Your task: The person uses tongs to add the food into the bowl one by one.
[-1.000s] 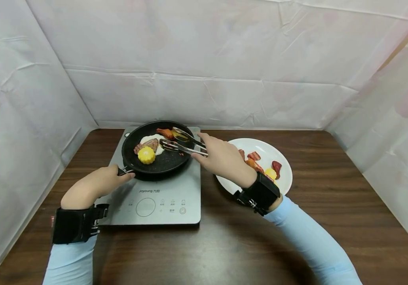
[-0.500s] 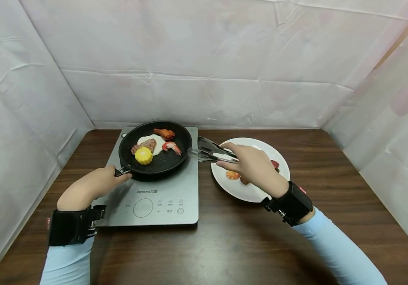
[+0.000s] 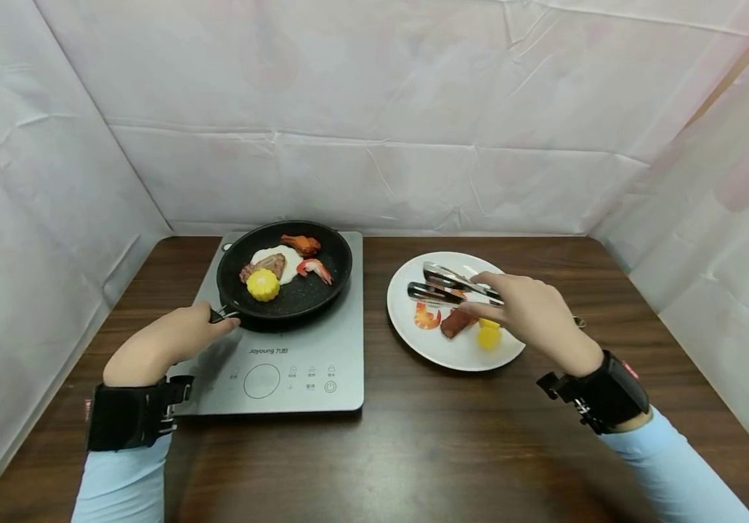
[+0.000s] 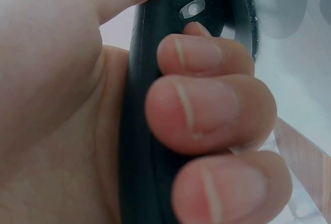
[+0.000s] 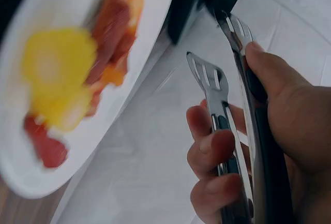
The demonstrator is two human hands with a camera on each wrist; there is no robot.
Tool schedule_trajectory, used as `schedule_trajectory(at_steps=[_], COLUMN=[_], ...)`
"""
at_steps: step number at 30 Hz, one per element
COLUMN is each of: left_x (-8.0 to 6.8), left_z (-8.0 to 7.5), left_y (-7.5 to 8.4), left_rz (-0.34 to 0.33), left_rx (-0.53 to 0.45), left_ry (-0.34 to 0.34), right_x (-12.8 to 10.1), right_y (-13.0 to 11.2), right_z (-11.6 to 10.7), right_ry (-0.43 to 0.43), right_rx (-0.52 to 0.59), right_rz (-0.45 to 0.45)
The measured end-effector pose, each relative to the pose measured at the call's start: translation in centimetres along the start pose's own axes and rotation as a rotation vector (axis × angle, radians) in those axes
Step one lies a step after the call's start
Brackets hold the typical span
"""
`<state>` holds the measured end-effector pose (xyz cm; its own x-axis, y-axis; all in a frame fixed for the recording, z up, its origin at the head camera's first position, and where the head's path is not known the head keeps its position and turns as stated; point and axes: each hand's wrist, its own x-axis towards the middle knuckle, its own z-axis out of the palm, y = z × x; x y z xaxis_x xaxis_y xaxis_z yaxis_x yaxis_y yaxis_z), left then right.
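My left hand grips the black handle of a frying pan, fingers curled round it. In the pan lie a fried egg, a meat slice, a corn piece, a shrimp and a chicken drumstick. Above the white plate, my right hand holds metal tongs with dark grips. Their slotted tips stand apart with nothing between them. On the plate are a shrimp, a brown meat piece, yellow corn and red pieces, partly hidden in the head view.
Beneath the pan is a silver induction cooktop with touch controls at its front. The plate stands to its right on a dark wooden table. White sheeting encloses the back and both sides.
My right hand has carried the tongs rightward from over the pan to over the plate. The shrimp in the pan has come into view. My left hand has stayed on the handle.
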<state>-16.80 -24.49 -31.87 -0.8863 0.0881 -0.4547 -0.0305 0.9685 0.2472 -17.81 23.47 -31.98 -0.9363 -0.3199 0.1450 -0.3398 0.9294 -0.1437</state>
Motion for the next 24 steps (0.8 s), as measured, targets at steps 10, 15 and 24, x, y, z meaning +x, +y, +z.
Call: schedule_trajectory(at_steps=[10, 15, 24], left_x=[0.5, 0.4, 0.5], left_z=[0.2, 0.2, 0.3], left_y=[-0.7, -0.6, -0.7], left_rz=[0.044, 0.039, 0.032], left_rx=[0.009, 0.012, 0.015], left_ry=[-0.007, -0.016, -0.005], right_x=[-3.1, -4.2, -5.5], right_y=[4.1, 5.3, 6.0], right_z=[-0.6, -0.4, 0.0], right_ry=[-0.070, -0.078, -0.076], right_rx=[-0.043, -0.093, -0.127], right_rz=[0.078, 0.088, 0.088])
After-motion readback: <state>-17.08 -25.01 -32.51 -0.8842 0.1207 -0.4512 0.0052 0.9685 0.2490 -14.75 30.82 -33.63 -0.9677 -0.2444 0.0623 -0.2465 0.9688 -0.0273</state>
